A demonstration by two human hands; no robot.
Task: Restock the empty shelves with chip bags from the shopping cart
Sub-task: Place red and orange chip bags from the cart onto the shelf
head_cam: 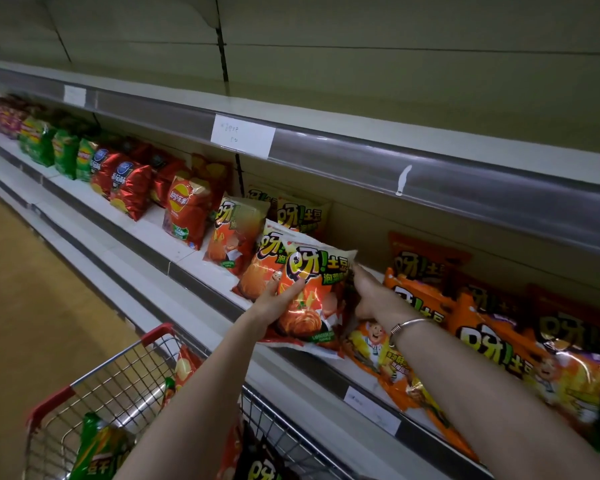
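An orange-red chip bag (312,299) stands tilted at the front edge of the white shelf (201,271). My left hand (278,299) grips its left side, thumb over the front. My right hand (368,296) reaches behind the bag's right edge; its fingers are partly hidden, so its hold is unclear. Similar bags (236,233) stand just behind and to the left. The shopping cart (125,382) with a red rim is at the bottom left and holds a green bag (94,448) and others.
Orange bags (482,327) lie stacked on the shelf to the right. Red and green bags (125,181) line the shelf further left. The upper shelf's rail (361,157) with a white label overhangs. Tan floor shows at the left.
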